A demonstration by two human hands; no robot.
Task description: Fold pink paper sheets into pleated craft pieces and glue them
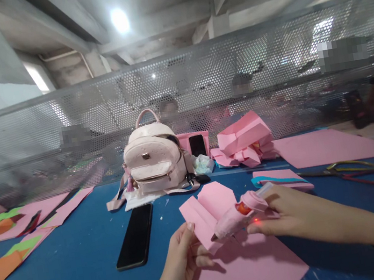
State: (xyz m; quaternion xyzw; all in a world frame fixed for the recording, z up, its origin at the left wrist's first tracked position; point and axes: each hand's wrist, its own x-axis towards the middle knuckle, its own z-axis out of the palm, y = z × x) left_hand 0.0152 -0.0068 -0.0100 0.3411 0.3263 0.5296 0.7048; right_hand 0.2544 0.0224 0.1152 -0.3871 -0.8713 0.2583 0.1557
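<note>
Holding a folded pink paper piece (207, 212) up off the blue table (84, 251), the left hand (182, 259) pinches its lower edge, thumb on top. Right hand (283, 212) has its grip wrapped tight around a pink glue gun (241, 212), nozzle touching the folded paper's lower right edge; small red light glows on the gun. Flat pink paper sheet (250, 272) lies under both hands. Black phone (135, 235) lies left of the hands, screen dark. Pale pink leather backpack (152, 159) stands behind it. Scissors with yellow and red handles (355, 172) lie at the right, well apart. Crumpled pink paper pile (244, 142) sits near the mesh fence (267, 65).
</note>
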